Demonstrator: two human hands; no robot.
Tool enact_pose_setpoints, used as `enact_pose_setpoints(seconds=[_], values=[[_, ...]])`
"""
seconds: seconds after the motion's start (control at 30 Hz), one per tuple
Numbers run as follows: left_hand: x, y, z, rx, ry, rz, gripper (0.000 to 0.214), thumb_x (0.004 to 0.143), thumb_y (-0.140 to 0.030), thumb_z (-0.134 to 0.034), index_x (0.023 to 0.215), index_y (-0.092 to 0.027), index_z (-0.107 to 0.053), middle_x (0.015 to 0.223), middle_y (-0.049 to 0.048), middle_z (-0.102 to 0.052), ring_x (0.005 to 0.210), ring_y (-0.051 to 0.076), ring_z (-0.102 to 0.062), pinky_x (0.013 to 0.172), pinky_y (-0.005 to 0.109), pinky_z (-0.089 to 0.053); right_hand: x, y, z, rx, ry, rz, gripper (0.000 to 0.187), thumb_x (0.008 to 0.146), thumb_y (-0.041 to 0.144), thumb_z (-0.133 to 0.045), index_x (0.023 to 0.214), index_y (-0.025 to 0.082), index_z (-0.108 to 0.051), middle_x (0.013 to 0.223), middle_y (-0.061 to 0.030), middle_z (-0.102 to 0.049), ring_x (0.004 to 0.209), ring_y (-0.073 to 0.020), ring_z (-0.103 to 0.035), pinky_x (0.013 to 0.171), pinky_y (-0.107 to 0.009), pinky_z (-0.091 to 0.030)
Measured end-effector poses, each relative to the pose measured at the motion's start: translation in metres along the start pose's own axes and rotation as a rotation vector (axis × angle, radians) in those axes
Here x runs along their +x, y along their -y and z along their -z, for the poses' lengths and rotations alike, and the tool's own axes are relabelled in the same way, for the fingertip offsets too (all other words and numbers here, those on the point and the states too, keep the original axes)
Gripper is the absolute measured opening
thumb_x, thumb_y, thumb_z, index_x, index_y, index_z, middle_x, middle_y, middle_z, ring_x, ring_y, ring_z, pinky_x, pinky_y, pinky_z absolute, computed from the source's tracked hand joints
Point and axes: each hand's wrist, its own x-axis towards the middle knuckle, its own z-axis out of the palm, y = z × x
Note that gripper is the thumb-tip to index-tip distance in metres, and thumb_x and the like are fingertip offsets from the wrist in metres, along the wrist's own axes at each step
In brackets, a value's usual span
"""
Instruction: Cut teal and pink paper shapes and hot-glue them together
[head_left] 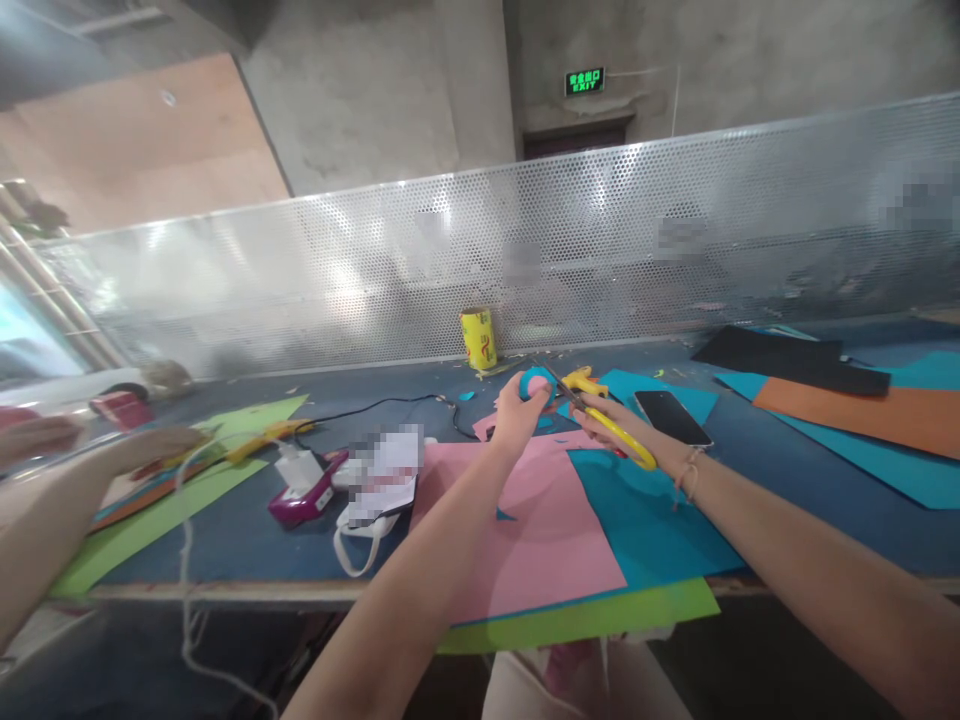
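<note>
Between the fingers of my left hand (514, 408) is a small round piece of blue and pink paper (537, 379). My right hand (600, 418) grips yellow-handled scissors (621, 438), their blades angled up to the left beside the round paper; whether they touch it I cannot tell. Under my hands lie a pink sheet (551, 530), a blue sheet (652, 520) and a green sheet (592, 618), partly overlapping. A small blue scrap (507, 515) rests on the pink sheet. Just behind my right hand is a yellow tool (586, 380), perhaps a glue gun, partly hidden.
A yellow roll (478, 338) stands by the perforated metal screen (375, 270). To the right are a phone (673, 417), black sheets (795, 358) and an orange sheet (862, 410). Left are a purple power strip (301, 500), a cable (182, 520) and another person's arm (67, 500).
</note>
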Motion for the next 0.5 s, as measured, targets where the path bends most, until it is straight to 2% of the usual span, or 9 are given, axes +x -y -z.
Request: enact_pose_setpoints(seconds=[0.13,0.33,0.4,0.5], values=[[0.002,0.002,0.0,-0.059,-0.036,0.021,0.02,0.062,-0.027,-0.066,0.074,-0.016,-0.053,0.063,-0.0032,-0.052,0.056,0.009,-0.052,0.06,0.027,-0.052,-0.003,0.003,-0.001,-0.044,-0.007,-0.02,0.04,0.061,0.052,-0.068,0.08,0.018,-0.056,0.044,0.0079,-0.036,0.035,-0.0054,-0.03,0.031,-0.019,-0.02],[-0.001,-0.002,-0.003,-0.134,-0.056,0.063,0.021,0.059,-0.025,-0.068,0.072,-0.016,-0.054,0.061,-0.0029,-0.052,0.055,0.009,-0.051,0.059,0.026,-0.051,0.002,-0.003,0.0,-0.208,-0.015,-0.023,0.042,0.067,0.056,-0.061,0.087,0.018,-0.056,0.051,0.0048,-0.042,0.039,-0.0085,-0.038,0.035,-0.021,-0.026],[0.0,-0.004,-0.002,-0.167,-0.142,0.07,0.019,0.059,-0.023,-0.066,0.072,-0.015,-0.055,0.062,-0.0029,-0.052,0.054,0.009,-0.05,0.057,0.025,-0.05,0.008,-0.011,0.002,-0.321,-0.065,-0.021,0.04,0.071,0.054,-0.059,0.089,0.019,-0.055,0.055,0.0035,-0.046,0.042,-0.0096,-0.041,0.038,-0.022,-0.029],[0.005,-0.004,0.004,-0.24,-0.347,0.068,0.016,0.06,-0.021,-0.063,0.072,-0.015,-0.054,0.061,-0.0039,-0.05,0.053,0.007,-0.048,0.056,0.023,-0.048,0.012,-0.021,0.005,-0.593,-0.201,0.006,0.034,0.073,0.046,-0.06,0.093,0.019,-0.054,0.067,-0.0011,-0.055,0.052,-0.0129,-0.05,0.045,-0.023,-0.034]])
